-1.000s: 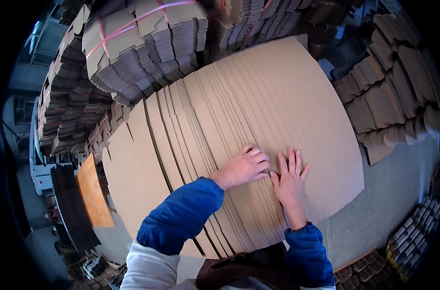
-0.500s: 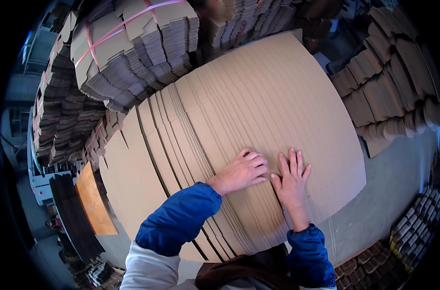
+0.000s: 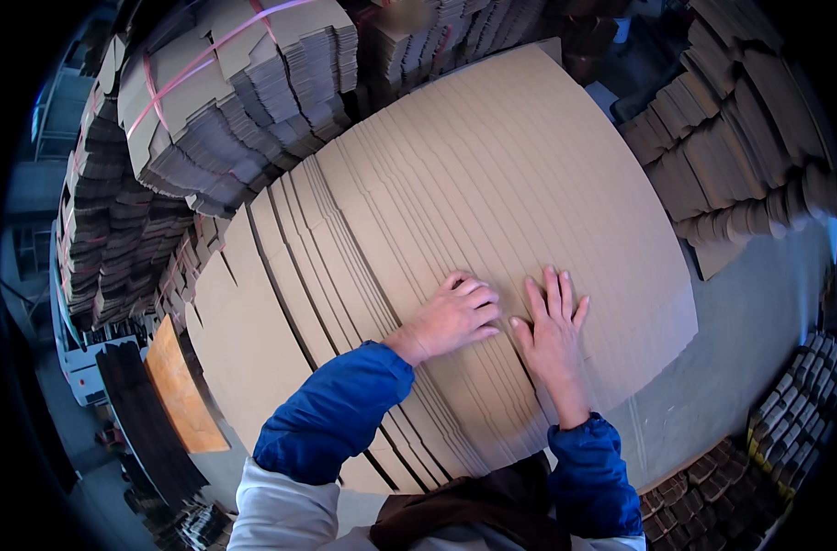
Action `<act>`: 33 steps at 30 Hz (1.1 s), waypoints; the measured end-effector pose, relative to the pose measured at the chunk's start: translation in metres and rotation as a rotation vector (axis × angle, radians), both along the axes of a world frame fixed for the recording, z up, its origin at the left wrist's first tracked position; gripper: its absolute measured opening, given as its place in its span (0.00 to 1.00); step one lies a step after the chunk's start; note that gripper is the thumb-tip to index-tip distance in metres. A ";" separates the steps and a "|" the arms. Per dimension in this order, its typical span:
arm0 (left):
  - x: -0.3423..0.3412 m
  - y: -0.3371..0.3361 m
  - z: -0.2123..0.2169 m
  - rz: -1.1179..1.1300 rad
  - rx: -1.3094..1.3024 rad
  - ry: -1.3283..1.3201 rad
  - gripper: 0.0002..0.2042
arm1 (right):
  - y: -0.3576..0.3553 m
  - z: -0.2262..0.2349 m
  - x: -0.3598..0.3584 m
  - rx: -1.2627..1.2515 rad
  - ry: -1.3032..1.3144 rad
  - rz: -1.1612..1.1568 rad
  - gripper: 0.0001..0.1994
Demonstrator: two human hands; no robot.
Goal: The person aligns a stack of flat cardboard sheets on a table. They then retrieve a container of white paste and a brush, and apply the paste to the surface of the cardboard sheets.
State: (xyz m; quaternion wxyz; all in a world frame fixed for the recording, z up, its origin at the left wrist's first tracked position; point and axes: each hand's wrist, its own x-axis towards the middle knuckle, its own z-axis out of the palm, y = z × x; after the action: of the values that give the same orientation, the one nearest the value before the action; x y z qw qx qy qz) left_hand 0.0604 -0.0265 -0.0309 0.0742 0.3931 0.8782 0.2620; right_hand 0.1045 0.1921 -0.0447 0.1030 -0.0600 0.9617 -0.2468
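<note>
A wide pile of flat brown cardboard sheets (image 3: 584, 193) lies fanned out in front of me, each overlapping its neighbour so that their edges form long parallel lines. Near the middle of it, my left hand (image 3: 451, 317) rests with its fingers curled down and close together against the sheets. Whether a sheet edge is pinched under those fingertips is hidden. Just to its right, my right hand (image 3: 552, 340) lies flat on the cardboard, fingers stretched out and slightly apart, pointing away from me. Blue sleeve covers show on both forearms.
Tall bundles of folded cardboard (image 3: 244, 101), tied with pink strapping, stand behind the pile at the left. More stacked cardboard (image 3: 731, 138) rises at the far right. An orange-brown board (image 3: 181, 390) is at the left, and dark bundled pieces (image 3: 795, 404) sit at the lower right.
The whole view has shifted slightly, with the pile now a little higher and further left in it. Both hands keep nearly the same places and poses on the cardboard.
</note>
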 end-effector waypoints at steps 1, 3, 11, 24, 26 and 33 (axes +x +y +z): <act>0.000 0.000 0.001 -0.003 -0.004 -0.005 0.12 | 0.000 0.000 0.000 0.005 0.001 0.001 0.34; 0.000 -0.001 0.000 0.000 0.004 -0.006 0.13 | 0.000 0.000 0.000 0.009 0.006 0.004 0.34; 0.000 -0.003 0.003 -0.005 0.001 -0.011 0.14 | -0.001 -0.001 0.001 0.004 0.018 0.006 0.33; -0.001 0.000 -0.006 0.003 0.002 0.071 0.16 | 0.006 -0.005 0.002 -0.023 0.055 0.017 0.30; -0.001 0.001 -0.007 0.003 0.005 0.068 0.15 | 0.012 -0.009 0.003 -0.049 0.074 0.032 0.29; 0.001 0.001 -0.005 0.015 -0.004 0.072 0.13 | 0.033 0.001 0.031 -0.047 0.046 0.041 0.30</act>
State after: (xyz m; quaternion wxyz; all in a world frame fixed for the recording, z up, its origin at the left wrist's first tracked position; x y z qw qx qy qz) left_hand 0.0613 -0.0253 -0.0356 0.0413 0.3955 0.8839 0.2463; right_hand 0.1359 0.2250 -0.0440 0.0845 -0.0877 0.9563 -0.2660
